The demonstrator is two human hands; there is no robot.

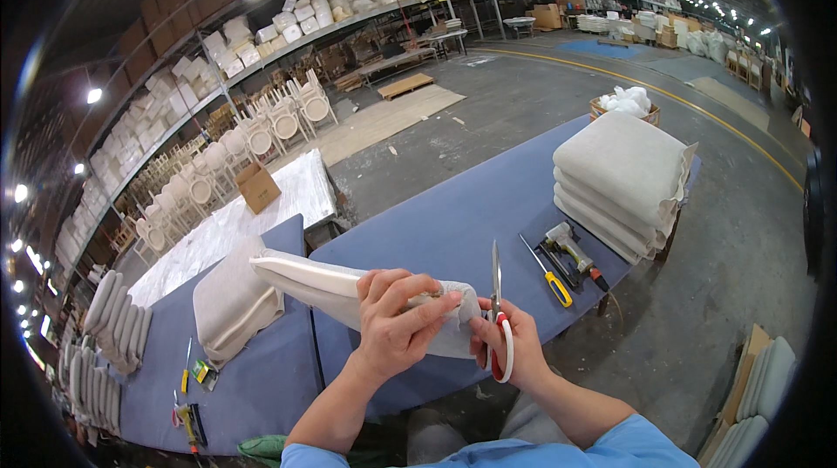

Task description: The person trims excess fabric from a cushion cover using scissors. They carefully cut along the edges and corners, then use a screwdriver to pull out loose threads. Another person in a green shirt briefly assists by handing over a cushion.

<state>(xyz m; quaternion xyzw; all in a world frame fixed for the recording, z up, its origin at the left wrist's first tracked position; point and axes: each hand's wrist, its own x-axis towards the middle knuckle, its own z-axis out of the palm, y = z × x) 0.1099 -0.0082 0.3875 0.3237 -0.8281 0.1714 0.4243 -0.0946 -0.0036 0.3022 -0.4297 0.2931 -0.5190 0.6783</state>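
Observation:
A light grey upholstered seat cushion (pixel 318 286) is tilted up over the front edge of the blue table, its white edge facing up. My left hand (pixel 397 315) is closed on the cushion's near end, fingers pinching the fabric along its rim. My right hand (pixel 520 348) holds scissors (pixel 497 280) with red-and-white handles, blades pointing up and away. Its fingertips touch the loose grey fabric flap (pixel 460 302) at the cushion's corner. The blades look closed together and stand beside the flap.
On the blue table (pixel 436 215) lie a yellow-handled screwdriver (pixel 556 286) and a staple gun (pixel 571 254), right of the scissors. A cushion stack (pixel 619 171) stands at the far right. More cushions (pixel 231 302) and a second staple gun (pixel 189 420) are on the left.

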